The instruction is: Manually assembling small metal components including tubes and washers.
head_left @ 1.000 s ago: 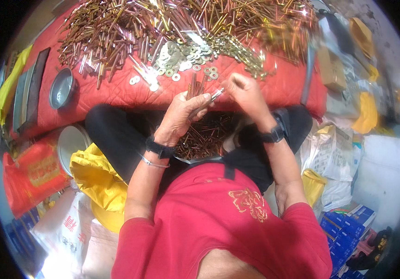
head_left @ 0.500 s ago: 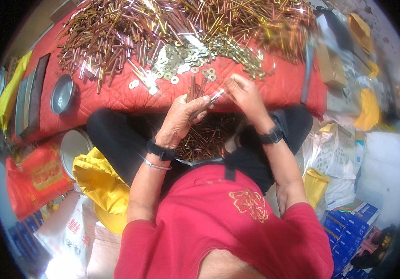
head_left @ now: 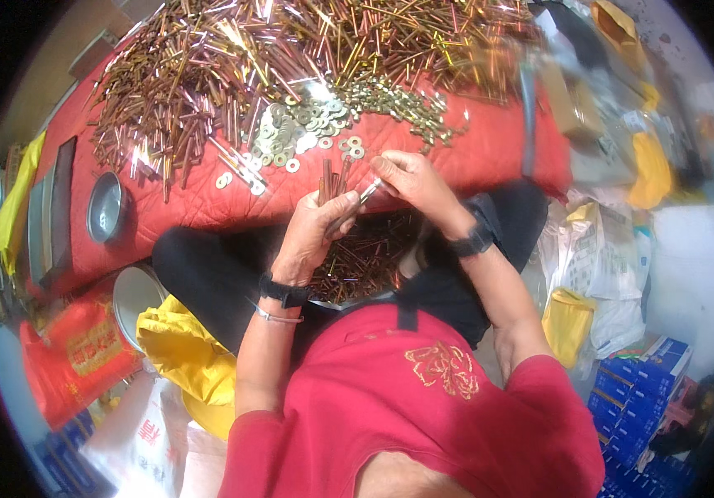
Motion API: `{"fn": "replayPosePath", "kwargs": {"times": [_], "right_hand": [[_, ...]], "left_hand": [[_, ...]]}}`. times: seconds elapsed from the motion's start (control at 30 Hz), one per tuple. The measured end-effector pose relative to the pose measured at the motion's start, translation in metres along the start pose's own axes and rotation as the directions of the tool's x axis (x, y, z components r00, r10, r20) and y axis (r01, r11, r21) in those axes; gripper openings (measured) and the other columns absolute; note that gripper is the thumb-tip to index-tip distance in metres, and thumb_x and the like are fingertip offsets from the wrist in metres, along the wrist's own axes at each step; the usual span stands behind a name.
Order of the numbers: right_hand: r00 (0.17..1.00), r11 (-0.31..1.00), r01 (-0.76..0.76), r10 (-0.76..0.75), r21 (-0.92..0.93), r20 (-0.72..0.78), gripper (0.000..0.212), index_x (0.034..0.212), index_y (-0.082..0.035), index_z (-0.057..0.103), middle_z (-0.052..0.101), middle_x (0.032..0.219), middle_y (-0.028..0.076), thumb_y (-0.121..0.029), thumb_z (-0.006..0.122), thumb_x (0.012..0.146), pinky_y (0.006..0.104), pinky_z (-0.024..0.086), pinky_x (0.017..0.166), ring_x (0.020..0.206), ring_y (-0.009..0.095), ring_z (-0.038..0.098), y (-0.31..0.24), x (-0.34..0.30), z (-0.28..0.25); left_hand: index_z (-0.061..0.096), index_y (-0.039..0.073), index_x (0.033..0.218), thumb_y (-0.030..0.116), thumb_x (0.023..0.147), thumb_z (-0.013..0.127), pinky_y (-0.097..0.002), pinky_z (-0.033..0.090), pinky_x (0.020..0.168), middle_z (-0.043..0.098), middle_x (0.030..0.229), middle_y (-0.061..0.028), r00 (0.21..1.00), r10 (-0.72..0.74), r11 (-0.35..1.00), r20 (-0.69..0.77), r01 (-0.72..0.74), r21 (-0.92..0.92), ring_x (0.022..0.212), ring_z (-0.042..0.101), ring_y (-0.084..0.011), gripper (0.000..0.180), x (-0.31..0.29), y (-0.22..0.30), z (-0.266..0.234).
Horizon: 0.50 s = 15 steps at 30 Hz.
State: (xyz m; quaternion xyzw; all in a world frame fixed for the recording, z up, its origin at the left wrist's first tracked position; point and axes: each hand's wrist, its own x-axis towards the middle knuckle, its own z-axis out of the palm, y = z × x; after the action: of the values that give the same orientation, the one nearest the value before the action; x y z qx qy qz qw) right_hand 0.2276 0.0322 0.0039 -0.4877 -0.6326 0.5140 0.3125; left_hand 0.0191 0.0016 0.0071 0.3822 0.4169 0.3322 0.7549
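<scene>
Metal rods (head_left: 326,183) bundled in our left hand (head_left: 310,229), curled round them; right hand (head_left: 413,184) pinched near tip of bright rod (head_left: 369,193), hold unclear. We judge rods stiff, light, slippery: grip mid-length. Beyond: washers (head_left: 281,133), rod heap (head_left: 183,108).

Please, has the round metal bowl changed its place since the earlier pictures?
No. Judged against the long dark strip at its left, the metal bowl keeps the same place on the red cloth; only the view has shifted.
</scene>
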Motion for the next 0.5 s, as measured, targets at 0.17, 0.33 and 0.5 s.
{"fn": "replayPosePath", "kwargs": {"times": [0.17, 0.33, 0.5], "right_hand": [[0.936, 0.975, 0.028, -0.103, -0.222, -0.336, 0.031, 0.083, -0.002, 0.057, 0.054, 0.067, 0.009, -0.032, 0.059, 0.091, 0.031, 0.042, 0.058, 0.062, 0.017, 0.051, -0.004, 0.012, -0.025], [0.769, 0.601, 0.178, -0.579, -0.779, -0.271, 0.007, 0.089, -0.011, 0.062, 0.056, 0.082, 0.013, -0.009, 0.059, 0.084, 0.0412, 0.047, 0.064, 0.077, 0.03, 0.06, 0.028, 0.07, -0.079], [0.778, 0.246, 0.197, -0.628, -0.949, -0.001, 0.019, 0.089, -0.019, 0.063, 0.053, 0.088, 0.007, -0.006, 0.053, 0.079, 0.0375, 0.051, 0.065, 0.083, 0.025, 0.062, 0.038, 0.104, -0.105]], "left_hand": [[0.065, 0.007, 0.085, 0.024, 0.088, 0.064, -0.0195, 0.027, 0.047, 0.05, 0.061, 0.0052, 0.952, 0.302, 0.926, -0.057, -0.279, 0.254, 0.05, 0.038, -0.0028, 0.017, -0.002, -0.004, 0.002], [0.063, 0.005, 0.091, 0.027, 0.09, 0.063, -0.0196, 0.022, 0.043, 0.046, 0.06, 0.0065, 0.982, 0.095, 0.992, -0.162, -0.08, 0.096, 0.049, 0.034, -0.0023, 0.022, 0.009, 0.001, -0.005], [0.059, 0.003, 0.102, 0.027, 0.093, 0.058, -0.0183, 0.027, 0.042, 0.052, 0.067, 0.0019, 0.986, 0.02, 0.978, -0.165, -0.054, -0.203, 0.048, 0.039, -0.0042, 0.026, 0.017, -0.003, -0.01]]}}
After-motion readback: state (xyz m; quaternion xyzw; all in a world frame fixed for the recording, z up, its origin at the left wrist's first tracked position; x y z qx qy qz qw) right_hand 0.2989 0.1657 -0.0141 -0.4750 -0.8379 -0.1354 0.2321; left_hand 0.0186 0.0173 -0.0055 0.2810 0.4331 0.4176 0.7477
